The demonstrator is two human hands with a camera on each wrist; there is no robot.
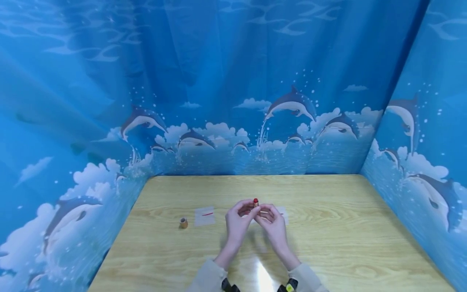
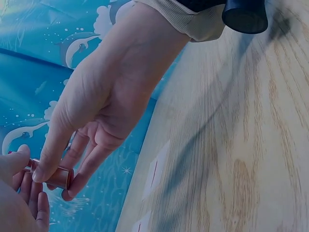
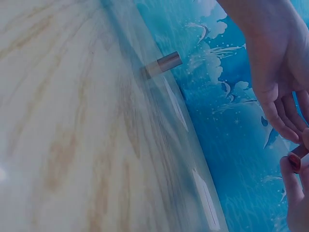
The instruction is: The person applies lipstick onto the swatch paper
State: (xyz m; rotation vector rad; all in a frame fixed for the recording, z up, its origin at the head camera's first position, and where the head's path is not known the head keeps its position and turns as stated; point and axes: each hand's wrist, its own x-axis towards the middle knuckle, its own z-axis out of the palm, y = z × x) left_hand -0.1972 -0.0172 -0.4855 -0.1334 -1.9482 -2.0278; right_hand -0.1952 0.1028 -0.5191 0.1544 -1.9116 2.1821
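Note:
Above the middle of the table, both hands meet on a lipstick (image 1: 256, 201), its red tip showing up top. My left hand (image 1: 236, 225) has its thumb and fingers at the upper part of the tube. With thumb and fingertips, my right hand (image 1: 274, 229) pinches the shiny copper-coloured base (image 2: 59, 177), seen in the left wrist view. In the right wrist view the red tip (image 3: 294, 162) peeks out near the right edge, fingers hiding most of the tube. The lipstick's cap (image 1: 184, 223) stands on the table to the left of the hands.
A white paper (image 1: 204, 216) with a red streak lies between the cap and the left hand. Another paper (image 1: 285, 215) with a red streak is partly hidden behind the right hand. Blue dolphin-print curtains (image 1: 233, 154) border the wood-grain table (image 1: 335, 227).

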